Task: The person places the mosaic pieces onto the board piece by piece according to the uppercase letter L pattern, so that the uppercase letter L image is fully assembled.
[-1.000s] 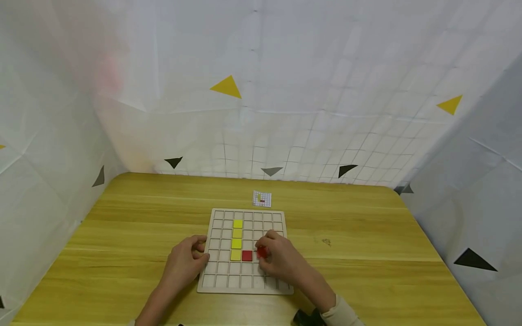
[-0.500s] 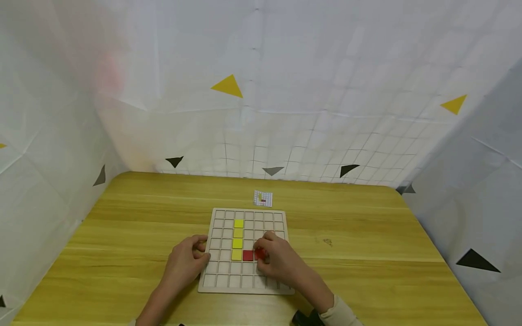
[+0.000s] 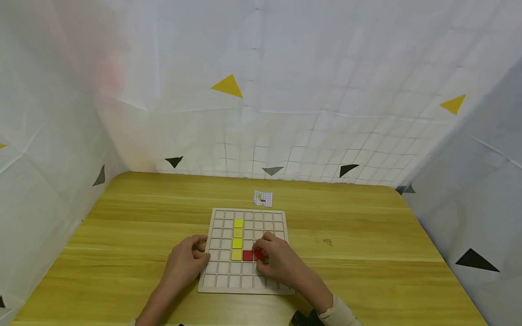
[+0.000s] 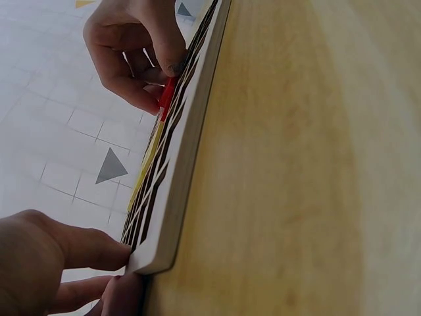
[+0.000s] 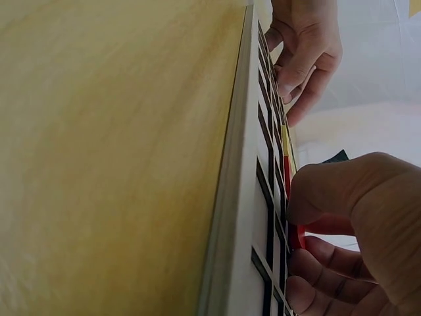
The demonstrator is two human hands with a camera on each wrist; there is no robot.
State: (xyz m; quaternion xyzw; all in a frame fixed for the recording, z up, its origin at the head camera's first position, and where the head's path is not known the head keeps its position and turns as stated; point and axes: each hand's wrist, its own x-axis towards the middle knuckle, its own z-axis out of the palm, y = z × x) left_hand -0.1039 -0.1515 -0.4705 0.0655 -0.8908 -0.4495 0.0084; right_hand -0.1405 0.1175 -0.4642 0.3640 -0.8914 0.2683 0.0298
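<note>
A pale wooden grid board [image 3: 218, 280] lies flat before me. Four yellow square tiles, topmost yellow tile [image 3: 238, 223], make a column on it, and a red tile [image 3: 247, 256] sits right of the lowest one. My right hand [image 3: 281, 258] pinches another red tile [image 3: 258, 254] between thumb and fingers, right beside the first red one; the hand hides part of it. In the right wrist view this pinched tile [image 5: 298, 237] stands tilted at the grid. My left hand [image 3: 185, 260] touches the board's left edge with thumb and fingertips, its fingers loosely bent.
Behind the board lies a small printed card [image 3: 263, 198] with a coloured grid pattern. A black object [image 3: 306, 318] is near the right sleeve at the table's [image 3: 355, 226] front. White sheeting [image 3: 285, 68] with triangles surrounds the table.
My right hand has shifted slightly left with the red tile, bringing it up beside the other red tile. The left hand has stayed at the board's edge.
</note>
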